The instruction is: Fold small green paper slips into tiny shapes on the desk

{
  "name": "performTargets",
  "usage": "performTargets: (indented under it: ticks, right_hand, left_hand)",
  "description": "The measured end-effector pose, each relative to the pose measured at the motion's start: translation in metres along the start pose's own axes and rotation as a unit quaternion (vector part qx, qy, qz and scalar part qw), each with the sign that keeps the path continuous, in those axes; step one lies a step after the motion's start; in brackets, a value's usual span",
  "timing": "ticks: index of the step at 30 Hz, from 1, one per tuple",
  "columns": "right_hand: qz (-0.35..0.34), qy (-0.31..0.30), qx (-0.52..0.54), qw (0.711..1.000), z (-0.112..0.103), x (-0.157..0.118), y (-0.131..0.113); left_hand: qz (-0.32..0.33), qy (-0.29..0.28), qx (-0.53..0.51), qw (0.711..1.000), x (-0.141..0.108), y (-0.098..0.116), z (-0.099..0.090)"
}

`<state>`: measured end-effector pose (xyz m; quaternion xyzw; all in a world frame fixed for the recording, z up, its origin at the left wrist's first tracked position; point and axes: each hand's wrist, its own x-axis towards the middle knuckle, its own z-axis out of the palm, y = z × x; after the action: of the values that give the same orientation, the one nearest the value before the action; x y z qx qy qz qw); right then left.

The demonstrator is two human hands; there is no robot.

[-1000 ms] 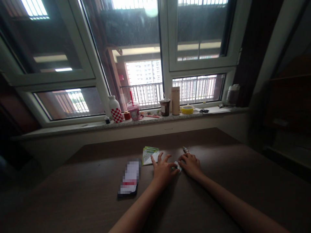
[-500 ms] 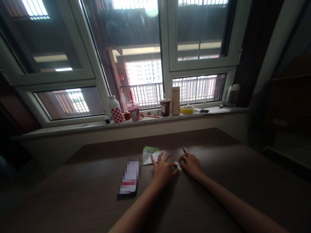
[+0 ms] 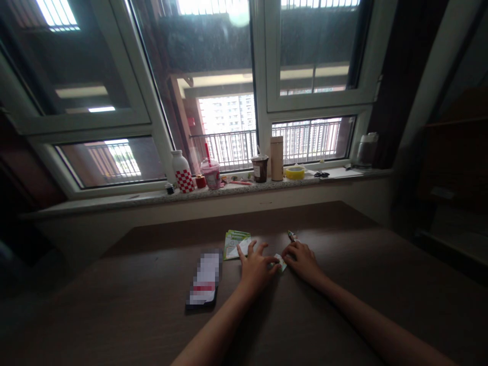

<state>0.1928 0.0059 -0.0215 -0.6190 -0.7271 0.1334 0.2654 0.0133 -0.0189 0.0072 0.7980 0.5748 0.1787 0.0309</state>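
Observation:
A small white-and-green piece of paper [image 3: 281, 262] lies on the table between my two hands. My left hand [image 3: 256, 267] pinches its left side with thumb and forefinger, while the other fingers spread toward a few green-and-white printed sheets [image 3: 231, 247]. At the paper's right edge is my right hand [image 3: 304, 262], its fingers curled down. A slim patterned thing [image 3: 292, 236] sticks out beyond those fingers; its lower part is hidden, and its kind is unclear.
A phone [image 3: 204, 282] lies left of my left forearm on the brown table [image 3: 125, 290]. On the windowsill behind stand a checked bottle [image 3: 183, 175], a pink drink cup [image 3: 211, 175], a dark drink cup [image 3: 260, 170], a tan flask [image 3: 277, 158], yellow tape [image 3: 295, 173] and scissors [image 3: 322, 175].
The right hand has shifted slightly, showing a little more of the small paper. The left hand keeps its pinch, and the view has moved very slightly.

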Motion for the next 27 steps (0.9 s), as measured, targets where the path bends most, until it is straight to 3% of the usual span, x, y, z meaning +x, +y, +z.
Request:
performTargets:
  ticks: [7, 27]
  right_hand:
    - [-0.024, 0.02, -0.001, 1.0, 0.0008, -0.0035, 0.0008]
    - [-0.059, 0.002, -0.034, 0.998, -0.0021, -0.0067, 0.0019]
  left_hand:
    - [-0.013, -0.011, -0.007, 1.0, 0.0003, -0.0012, -0.0005]
    - [0.002, 0.009, -0.006, 1.0, -0.0013, -0.0061, 0.0087]
